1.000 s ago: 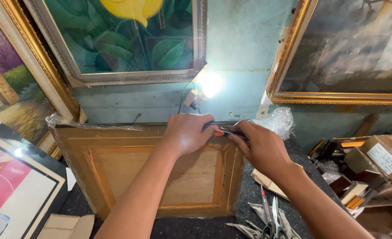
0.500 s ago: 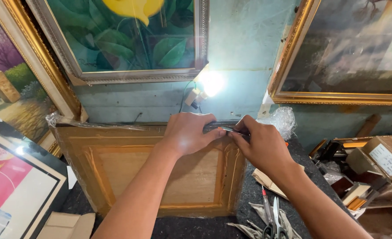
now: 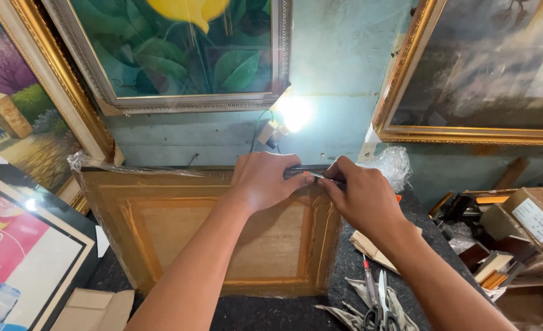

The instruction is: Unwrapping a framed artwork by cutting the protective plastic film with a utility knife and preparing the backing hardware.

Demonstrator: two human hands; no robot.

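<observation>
A wooden picture frame with an orange-brown moulded border point(image 3: 222, 245), wrapped in clear plastic film, stands on its edge on the dark speckled worktop point(image 3: 351, 270) and leans back towards the pale green wall point(image 3: 339, 67). Both hands meet at its top edge, near the right corner. The left hand point(image 3: 265, 181) lies palm-down over the top rail, fingers curled and pressing on a thin dark metal tool point(image 3: 305, 173) that lies along the rail. The right hand point(image 3: 360, 196) pinches the same tool from the right, thumb and forefinger closed on its end. The two hands are just beside each other, fingertips almost touching.

Right of the frame, on the worktop, lie scissors with dark handles point(image 3: 379, 303) on a grey cloth. A small bright lamp point(image 3: 293, 113) glows on the wall just above the hands. Gilt-framed paintings hang above, one of green leaves point(image 3: 179, 49).
</observation>
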